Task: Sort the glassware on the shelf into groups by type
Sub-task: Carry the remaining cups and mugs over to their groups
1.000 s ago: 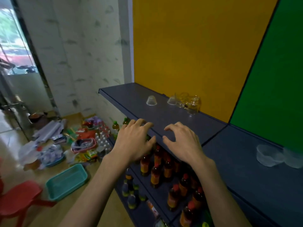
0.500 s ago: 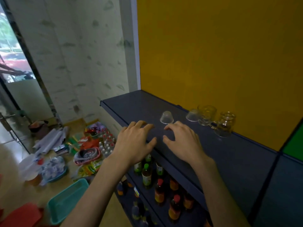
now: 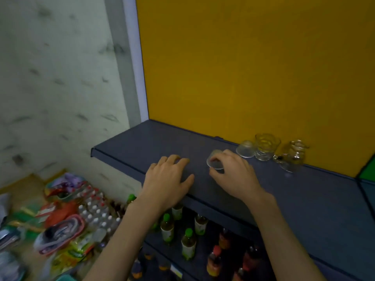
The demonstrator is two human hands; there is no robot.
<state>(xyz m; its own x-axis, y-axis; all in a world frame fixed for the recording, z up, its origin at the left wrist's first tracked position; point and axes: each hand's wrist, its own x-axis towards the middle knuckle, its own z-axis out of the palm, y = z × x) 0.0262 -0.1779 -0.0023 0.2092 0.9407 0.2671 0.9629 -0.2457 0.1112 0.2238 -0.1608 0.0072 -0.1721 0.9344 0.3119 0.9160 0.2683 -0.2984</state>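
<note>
Right hand (image 3: 231, 173) pinching small upturned glass cup (image 3: 215, 162) mid-shelf (image 3: 129, 147), near front edge; left hand (image 3: 168, 179) resting flat, fingers relaxed. Gathering step: probably carrying cup to matching cup (image 3: 245, 149) at back edge, beside glass jars (image 3: 265, 147).

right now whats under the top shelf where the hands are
Under the top shelf stand green-capped bottles and red-capped bottles on a lower shelf. The forearms and the shelf's front edge cover the rest.
</note>
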